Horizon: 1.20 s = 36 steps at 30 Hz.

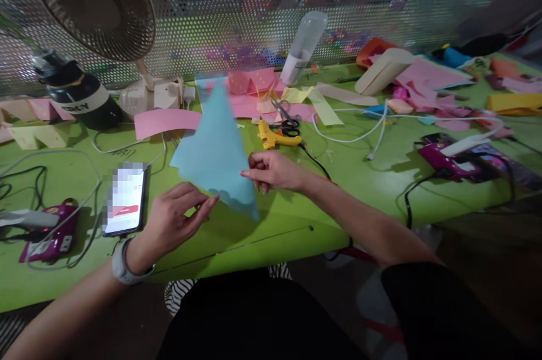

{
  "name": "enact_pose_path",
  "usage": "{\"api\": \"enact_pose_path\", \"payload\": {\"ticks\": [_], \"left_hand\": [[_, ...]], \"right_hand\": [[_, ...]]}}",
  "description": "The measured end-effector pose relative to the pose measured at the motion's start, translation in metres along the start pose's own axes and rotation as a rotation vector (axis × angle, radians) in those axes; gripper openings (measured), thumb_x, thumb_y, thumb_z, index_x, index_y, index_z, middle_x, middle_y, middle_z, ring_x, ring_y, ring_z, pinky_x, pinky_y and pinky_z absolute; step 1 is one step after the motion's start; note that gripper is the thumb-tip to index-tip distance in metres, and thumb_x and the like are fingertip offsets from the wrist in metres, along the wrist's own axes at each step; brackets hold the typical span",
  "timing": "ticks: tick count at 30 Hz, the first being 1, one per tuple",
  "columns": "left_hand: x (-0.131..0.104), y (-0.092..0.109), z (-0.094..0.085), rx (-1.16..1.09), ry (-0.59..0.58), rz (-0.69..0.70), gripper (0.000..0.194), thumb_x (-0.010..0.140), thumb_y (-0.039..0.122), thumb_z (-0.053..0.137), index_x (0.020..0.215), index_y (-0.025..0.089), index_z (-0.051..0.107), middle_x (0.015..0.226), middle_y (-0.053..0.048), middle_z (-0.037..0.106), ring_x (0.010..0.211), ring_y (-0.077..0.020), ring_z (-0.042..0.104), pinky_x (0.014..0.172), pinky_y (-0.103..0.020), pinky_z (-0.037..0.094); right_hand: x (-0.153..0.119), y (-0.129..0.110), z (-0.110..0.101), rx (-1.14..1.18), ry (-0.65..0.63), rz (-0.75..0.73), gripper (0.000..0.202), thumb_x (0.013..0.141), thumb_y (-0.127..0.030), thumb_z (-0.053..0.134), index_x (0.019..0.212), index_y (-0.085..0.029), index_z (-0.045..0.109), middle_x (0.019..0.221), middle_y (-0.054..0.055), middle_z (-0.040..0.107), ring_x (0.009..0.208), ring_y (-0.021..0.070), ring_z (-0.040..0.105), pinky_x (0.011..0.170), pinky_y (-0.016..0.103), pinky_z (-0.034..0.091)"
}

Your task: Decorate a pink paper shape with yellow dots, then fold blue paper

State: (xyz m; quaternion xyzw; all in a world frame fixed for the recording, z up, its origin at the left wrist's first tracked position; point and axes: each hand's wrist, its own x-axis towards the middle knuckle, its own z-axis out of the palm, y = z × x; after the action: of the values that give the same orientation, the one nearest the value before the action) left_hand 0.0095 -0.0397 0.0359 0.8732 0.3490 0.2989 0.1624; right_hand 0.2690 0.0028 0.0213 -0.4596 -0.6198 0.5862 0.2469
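A light blue sheet of paper [215, 151] stands at a slant above the green table, its upper tip blurred by motion. On its right edge, my right hand [275, 171] pinches it between thumb and fingers. Just below the paper's lower edge is my left hand [178, 216], its fingers curled and thumb and forefinger close together. Whether anything is between those fingertips I cannot make out. Behind my right hand lie a yellow glue gun [277, 137] and dark-handled scissors [290, 120].
A phone [127, 199] lies left of my left hand. Purple power strips [63, 230] with cables sit at both sides. Along the back are a fan [95, 4], a dark bottle [82, 95], a clear bottle [305, 47] and pink paper pieces [165, 122] on the green table [339, 202].
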Motion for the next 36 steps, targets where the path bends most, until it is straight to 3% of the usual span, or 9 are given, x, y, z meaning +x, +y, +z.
{"api": "enact_pose_path", "payload": {"ticks": [3, 7, 9, 14, 17, 21, 23, 28, 36], "left_hand": [[0.002, 0.003, 0.006, 0.132, 0.024, 0.026, 0.020, 0.091, 0.036, 0.061, 0.094, 0.016, 0.064, 0.071, -0.001, 0.066, 0.060, -0.0119, 0.061, 0.055, -0.025, 0.046], [0.004, 0.001, 0.016, 0.636, 0.155, 0.186, 0.057, 0.082, 0.057, 0.064, 0.114, 0.011, 0.058, 0.080, -0.008, 0.067, 0.071, -0.0217, 0.062, 0.061, -0.035, 0.048], [0.004, 0.000, 0.018, 0.781, 0.135, 0.291, 0.047, 0.085, 0.045, 0.066, 0.117, 0.012, 0.058, 0.089, -0.010, 0.069, 0.079, -0.0241, 0.063, 0.069, -0.038, 0.049], [-0.006, -0.006, 0.011, 0.736, 0.035, 0.452, 0.025, 0.088, 0.004, 0.057, 0.111, 0.012, 0.062, 0.089, -0.005, 0.071, 0.085, -0.0200, 0.063, 0.084, -0.036, 0.051], [-0.018, -0.015, 0.005, 0.678, -0.002, 0.449, 0.024, 0.090, 0.003, 0.052, 0.110, 0.010, 0.062, 0.086, -0.006, 0.071, 0.080, -0.0208, 0.063, 0.077, -0.037, 0.053], [-0.032, -0.030, 0.003, 0.567, -0.040, 0.413, 0.021, 0.092, 0.008, 0.051, 0.109, 0.012, 0.064, 0.090, -0.007, 0.073, 0.084, -0.0229, 0.065, 0.078, -0.039, 0.056], [-0.037, -0.037, 0.004, 0.538, -0.050, 0.398, 0.021, 0.092, 0.009, 0.051, 0.107, 0.014, 0.064, 0.091, -0.006, 0.073, 0.086, -0.0234, 0.066, 0.082, -0.042, 0.057], [-0.051, -0.048, 0.005, 0.473, -0.118, 0.346, 0.022, 0.093, 0.009, 0.050, 0.108, 0.014, 0.065, 0.094, -0.007, 0.073, 0.090, -0.0243, 0.067, 0.085, -0.045, 0.057], [-0.051, -0.042, 0.015, 0.417, -0.108, 0.141, 0.017, 0.090, 0.027, 0.063, 0.104, 0.018, 0.068, 0.096, -0.005, 0.073, 0.088, -0.0227, 0.068, 0.092, -0.045, 0.053]], "right_hand": [[-0.001, 0.010, 0.024, 0.351, 0.133, 0.047, 0.035, 0.072, -0.047, 0.073, 0.082, -0.018, 0.056, 0.066, 0.002, 0.070, 0.047, 0.0132, 0.063, 0.040, 0.021, 0.039], [0.005, 0.021, 0.055, 0.619, 0.193, 0.112, 0.042, 0.063, -0.049, 0.080, 0.080, -0.018, 0.059, 0.067, 0.002, 0.072, 0.056, 0.0146, 0.068, 0.047, 0.022, 0.046], [0.008, 0.024, 0.065, 0.648, 0.204, 0.120, 0.043, 0.060, -0.051, 0.081, 0.080, -0.018, 0.061, 0.069, 0.001, 0.072, 0.059, 0.0138, 0.069, 0.052, 0.022, 0.047], [0.000, 0.029, 0.073, 0.578, 0.121, 0.147, 0.041, 0.068, -0.055, 0.076, 0.073, -0.017, 0.064, 0.066, 0.002, 0.070, 0.057, 0.0121, 0.065, 0.054, 0.024, 0.046], [-0.017, 0.031, 0.073, 0.277, 0.011, 0.039, 0.038, 0.082, -0.053, 0.066, 0.074, -0.016, 0.066, 0.068, 0.006, 0.071, 0.056, 0.0147, 0.064, 0.052, 0.028, 0.046], [-0.025, 0.037, 0.071, -0.603, 0.175, -0.582, 0.021, 0.094, -0.032, 0.058, 0.105, -0.019, 0.070, 0.104, 0.011, 0.073, 0.098, 0.0221, 0.066, 0.085, 0.039, 0.049], [-0.020, 0.044, 0.069, -0.891, 0.224, -0.760, 0.022, 0.096, -0.025, 0.054, 0.112, -0.020, 0.069, 0.113, 0.011, 0.071, 0.107, 0.0228, 0.062, 0.091, 0.041, 0.046], [-0.010, 0.060, 0.056, -1.092, 0.279, -0.813, 0.021, 0.096, -0.014, 0.049, 0.097, -0.017, 0.070, 0.095, 0.006, 0.073, 0.086, 0.0184, 0.061, 0.079, 0.034, 0.046], [-0.016, 0.060, 0.051, -1.125, 0.272, -0.770, 0.022, 0.097, -0.016, 0.049, 0.091, -0.017, 0.069, 0.092, 0.006, 0.071, 0.084, 0.0190, 0.056, 0.078, 0.034, 0.043]]}}
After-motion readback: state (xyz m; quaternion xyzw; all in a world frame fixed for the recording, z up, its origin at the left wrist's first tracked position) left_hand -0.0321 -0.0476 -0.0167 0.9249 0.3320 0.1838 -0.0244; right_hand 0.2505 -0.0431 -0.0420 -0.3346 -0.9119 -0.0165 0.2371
